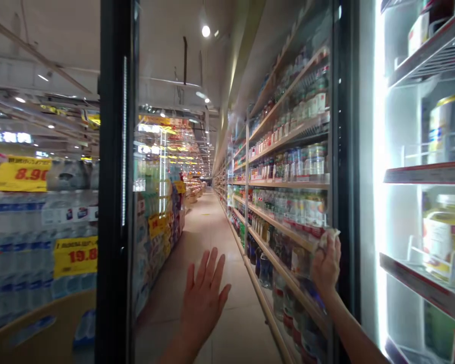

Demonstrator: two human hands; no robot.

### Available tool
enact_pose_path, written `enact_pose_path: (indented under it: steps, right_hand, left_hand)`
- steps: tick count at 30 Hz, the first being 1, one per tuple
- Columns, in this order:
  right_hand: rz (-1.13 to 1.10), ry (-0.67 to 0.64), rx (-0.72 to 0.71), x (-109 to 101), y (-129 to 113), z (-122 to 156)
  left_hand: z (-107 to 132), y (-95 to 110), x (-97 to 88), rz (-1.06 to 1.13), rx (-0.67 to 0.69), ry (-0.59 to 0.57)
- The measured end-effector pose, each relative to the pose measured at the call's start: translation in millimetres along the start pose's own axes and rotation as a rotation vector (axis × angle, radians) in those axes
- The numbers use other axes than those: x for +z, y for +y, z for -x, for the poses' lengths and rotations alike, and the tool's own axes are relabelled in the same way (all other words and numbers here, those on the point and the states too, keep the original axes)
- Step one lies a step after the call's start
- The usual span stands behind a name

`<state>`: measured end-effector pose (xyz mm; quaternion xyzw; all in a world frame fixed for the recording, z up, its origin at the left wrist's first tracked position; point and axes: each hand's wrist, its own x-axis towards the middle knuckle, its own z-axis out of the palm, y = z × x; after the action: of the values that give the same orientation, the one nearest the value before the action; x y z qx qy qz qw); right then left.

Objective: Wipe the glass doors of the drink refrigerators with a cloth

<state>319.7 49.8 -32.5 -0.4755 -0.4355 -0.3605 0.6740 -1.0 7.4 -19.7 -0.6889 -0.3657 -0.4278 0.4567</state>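
Observation:
A glass door pane (167, 313) in a black frame (114, 126) stands in front of me. My left hand (205, 296) is at the lower middle of the pane, its fingers stretched out and spread, with nothing in it. Whether its palm touches the glass I cannot tell. Near the pane's right edge my right hand (325, 265) is closed on a crumpled white cloth (331, 234), held against or very near the glass. The fingers hide most of the cloth, and its exact material is unclear.
Lit cooler shelves (426, 174) with jars and cans (445, 242) are close on the right. Stacked water bottles (15, 232) with yellow price signs (76, 257) stand on the left. A long aisle floor (208, 212) and rows of bottles (288, 162) appear in the pane.

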Motion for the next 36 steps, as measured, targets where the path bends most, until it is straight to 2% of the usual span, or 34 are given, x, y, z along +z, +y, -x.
enact_pose_path:
  steps: [2, 5, 7, 8, 11, 12, 14, 16, 18, 19, 21, 23, 25, 26, 29, 30, 31, 33, 35, 36]
  right_hand:
    - [-0.022, -0.044, -0.065, 1, -7, 10]
    - [-0.109, -0.248, -0.357, 3, -25, 27]
    - [-0.136, -0.303, -0.459, 4, -30, 25]
    - [-0.127, -0.270, -0.433, 5, -30, 20]
    - [-0.063, -0.061, -0.160, 8, -28, 2]
    - [-0.054, -0.035, -0.107, 9, -29, -1]
    - [-0.076, -0.094, -0.165, 9, -32, 2]
    - [-0.122, -0.221, -0.351, 8, -31, 9]
    - [-0.139, -0.261, -0.441, 7, -22, 10]
    - [-0.129, -0.230, -0.408, 8, -14, 6]
    - [-0.091, -0.080, -0.193, 11, -1, -10]
    - [-0.060, 0.063, 0.026, 17, 4, -26]
    - [-0.059, 0.102, 0.088, 23, -4, -37]
    - [-0.078, 0.060, 0.034, 25, -10, -39]
    - [-0.168, -0.153, -0.249, 29, -21, -45]
    - [-0.180, -0.174, -0.289, 29, -20, -51]
    - [-0.174, -0.147, -0.260, 30, -16, -58]
    - [-0.126, 0.005, -0.054, 33, -8, -81]
    - [-0.093, 0.125, 0.117, 38, -7, -107]
    - [-0.099, 0.136, 0.132, 42, -11, -119]
  left_hand:
    - [0, 0, 1.4, 0.004, -0.001, 0.010]
    - [1, -1, 3.6, -0.020, 0.024, 0.012]
    - [2, -2, 3.8, -0.041, 0.031, 0.010]
    - [2, -2, 3.5, -0.048, 0.032, 0.004]
    - [1, -1, 2.6, -0.058, 0.024, -0.006]
    - [1, -1, 2.7, -0.058, 0.026, -0.007]
    - [1, -1, 3.3, -0.054, 0.030, 0.000]
    - [2, -3, 3.6, -0.047, 0.034, 0.007]
    - [3, -5, 1.9, -0.032, 0.041, 0.007]
    - [4, -6, 0.2, -0.020, 0.047, 0.010]
    - [1, -8, -5.0, 0.021, 0.066, 0.037]
    - [-10, -9, -10.5, 0.063, 0.081, 0.080]
    - [-33, -10, -14.4, 0.063, 0.083, 0.115]
    - [-48, -10, -15.4, 0.054, 0.081, 0.123]
    - [-98, -13, -14.0, 0.027, 0.074, 0.130]
    - [-112, -15, -12.4, 0.025, 0.066, 0.130]
    - [-124, -17, -10.3, 0.022, 0.059, 0.127]
    - [-139, -20, -5.6, 0.020, 0.045, 0.116]
    - [-144, -22, -1.2, 0.029, 0.037, 0.105]
    - [-144, -22, 0.5, 0.035, 0.034, 0.103]
